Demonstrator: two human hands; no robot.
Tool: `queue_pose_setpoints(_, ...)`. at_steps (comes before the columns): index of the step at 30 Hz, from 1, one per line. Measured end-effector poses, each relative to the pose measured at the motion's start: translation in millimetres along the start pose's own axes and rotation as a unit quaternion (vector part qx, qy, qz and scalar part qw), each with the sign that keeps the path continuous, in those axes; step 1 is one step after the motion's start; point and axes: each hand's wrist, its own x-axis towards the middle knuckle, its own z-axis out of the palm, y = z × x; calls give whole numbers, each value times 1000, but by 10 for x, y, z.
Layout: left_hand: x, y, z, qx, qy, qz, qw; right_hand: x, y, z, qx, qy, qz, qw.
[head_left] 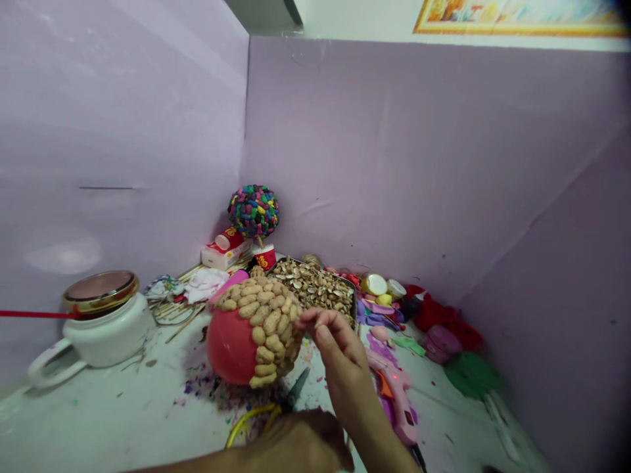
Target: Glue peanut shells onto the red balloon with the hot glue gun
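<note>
A red balloon (pixel 229 348), its upper and right sides covered in whole peanuts (pixel 271 322), rests on the table before me. At its right edge is my right hand (pixel 340 348), thumb and fingertips pinched together; whatever they hold is too small to make out. Low in the view, my left hand (pixel 305 437) is blurred, with its fingers turned away and hidden. Just beyond it lie yellow-handled scissors (pixel 249 420), blades pointing up and right, partly covered by that hand. A pink glue gun (pixel 398 397) with a small red light lies right of my right hand.
A tray of nut shells (pixel 320 286) stands behind the balloon. At the left is a white handled pot (pixel 111 335) with a gold-rimmed lid. A multicoloured ball (pixel 254 210) rises from a red cup (pixel 265 257). Coloured clay and tubs (pixel 442 343) lie along the right.
</note>
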Motion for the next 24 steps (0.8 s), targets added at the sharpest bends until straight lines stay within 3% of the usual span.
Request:
queue_pose_setpoints(2, 148, -15, -33, -10, 35, -56, 998, -63, -15, -89, -24, 24, -7, 999)
queue_pose_setpoints(5, 229, -49, -146, -37, 99, -109, 988, -244, -28, -271, -167, 32, -50, 984)
queue_pose_setpoints(9, 206, -57, -216, -38, 131, -113, 984, -474, 35, -449, -394, 19, -143, 908)
queue_pose_setpoints(12, 207, -41, -220, -87, 135, -149, 976, -539, 123, -480, -458, 14, -178, 871)
queue_pose_setpoints(14, 230, -45, -209, -190, 110, -218, 951, -546, 177, -470, -475, 9, -178, 862)
queue_pose_setpoints(16, 260, -70, -186, -311, 82, -286, 903, -546, 219, -451, -490, 3, -182, 853)
queue_pose_setpoints(20, 287, -135, -146, -465, 72, -339, 815, -555, 279, -424, -514, -19, -190, 836)
queue_pose_setpoints(22, 282, -146, -149, -494, 74, -343, 795, -560, 299, -418, -515, -28, -197, 834)
queue_pose_setpoints(24, 271, -141, -167, -496, 75, -333, 798, -562, 311, -415, -512, -33, -208, 833)
